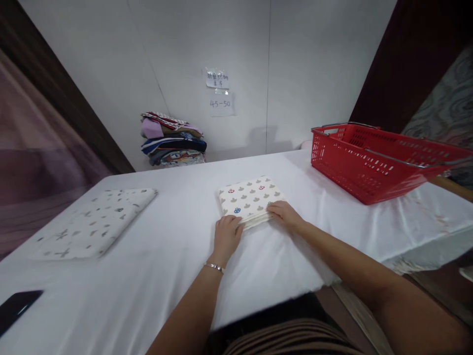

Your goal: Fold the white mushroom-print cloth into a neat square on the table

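A folded white cloth (252, 195) with small grey, red and blue anchor-like prints lies on the white-covered table in front of me. Its stacked layers show along the near edge. My left hand (227, 234) grips the near left corner, fingers bent over the top. At the near right corner, my right hand (286, 215) holds the edge in the same way, its fingertips on the print. The undersides of both hands are hidden, and so are parts of the thumbs.
Another folded printed cloth (92, 222) lies to the left, with a black phone (18, 308) nearer me. A red plastic basket (347, 165) stands at the right. Stacked folded fabrics (173, 140) sit at the back, by a wall with paper signs (221, 103).
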`<act>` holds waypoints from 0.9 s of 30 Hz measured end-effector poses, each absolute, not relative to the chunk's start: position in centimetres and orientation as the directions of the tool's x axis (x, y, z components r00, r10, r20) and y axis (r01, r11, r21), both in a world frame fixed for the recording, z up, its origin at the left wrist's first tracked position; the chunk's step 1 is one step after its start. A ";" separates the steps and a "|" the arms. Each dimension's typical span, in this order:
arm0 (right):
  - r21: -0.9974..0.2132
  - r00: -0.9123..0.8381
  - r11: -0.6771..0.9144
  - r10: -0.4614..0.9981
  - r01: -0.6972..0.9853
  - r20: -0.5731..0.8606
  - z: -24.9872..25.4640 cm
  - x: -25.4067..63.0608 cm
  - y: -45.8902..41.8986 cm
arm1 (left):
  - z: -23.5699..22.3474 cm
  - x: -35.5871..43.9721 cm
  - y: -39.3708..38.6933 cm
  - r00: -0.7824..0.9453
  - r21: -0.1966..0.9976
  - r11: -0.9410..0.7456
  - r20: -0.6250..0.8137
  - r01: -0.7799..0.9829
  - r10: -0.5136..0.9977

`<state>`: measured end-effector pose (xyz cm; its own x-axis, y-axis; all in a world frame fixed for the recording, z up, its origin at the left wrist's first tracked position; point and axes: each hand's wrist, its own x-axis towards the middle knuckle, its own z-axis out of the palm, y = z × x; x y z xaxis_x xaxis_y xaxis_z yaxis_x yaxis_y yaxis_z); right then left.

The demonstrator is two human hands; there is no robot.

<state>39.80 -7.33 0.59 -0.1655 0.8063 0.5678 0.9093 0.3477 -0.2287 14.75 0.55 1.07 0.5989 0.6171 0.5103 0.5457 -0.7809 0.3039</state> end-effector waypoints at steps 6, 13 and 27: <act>-0.225 -0.161 0.355 0.788 0.907 0.595 0.2 39.9 -6.7 | 2.1 16.4 0.6 0.662 0.226 -0.818 0.494 0.529 0.564; -0.267 -0.090 0.330 0.764 0.906 0.639 -0.1 39.0 -6.9 | 1.7 17.0 0.8 0.638 0.294 -0.789 0.469 0.540 0.611; -0.223 -0.112 0.366 0.704 0.904 0.701 -0.1 38.2 -7.6 | 0.9 17.8 0.2 0.636 0.259 -0.866 0.594 0.428 0.492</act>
<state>38.24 -7.60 -0.13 -0.1121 0.7041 0.7012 0.9037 0.3656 -0.2227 17.84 0.19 0.90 0.6364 0.4917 0.5944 0.4275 -0.8662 0.2588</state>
